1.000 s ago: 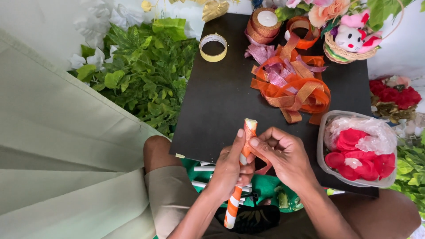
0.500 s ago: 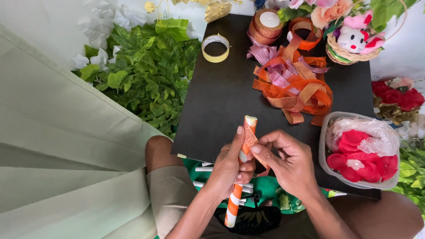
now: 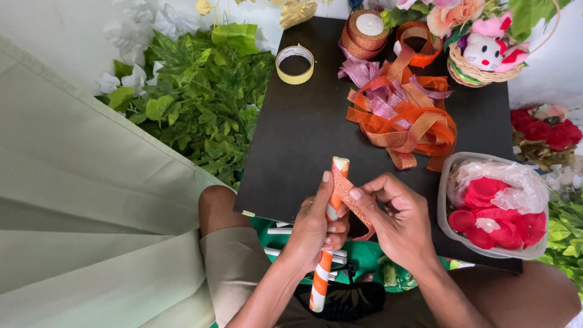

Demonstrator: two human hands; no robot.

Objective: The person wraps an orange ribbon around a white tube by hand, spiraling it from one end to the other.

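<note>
I am holding a thin stick (image 3: 327, 243) that is showing white and orange in spiral bands, its top end poking up just over the near edge of the black board (image 3: 303, 146) and its lower end pointing down toward my lap. A glittery orange ribbon (image 3: 352, 203) is lying against the upper part of the stick and trailing off to the right in a loop. My left hand (image 3: 316, 228) is wrapping closed around the middle of the stick, the thumb lying along the upper part. My right hand (image 3: 398, 218) is pinching the ribbon between thumb and forefinger right beside the stick, the other fingers curling loosely; whether they are touching the ribbon too, I cannot quite tell. Farther up the board a heap of orange and pink ribbon (image 3: 401, 112) is lying well apart from my hands, with a roll of yellow tape (image 3: 295, 64) beyond it. A clear tub of red petals (image 3: 495, 206) is sitting just right of my right hand.
</note>
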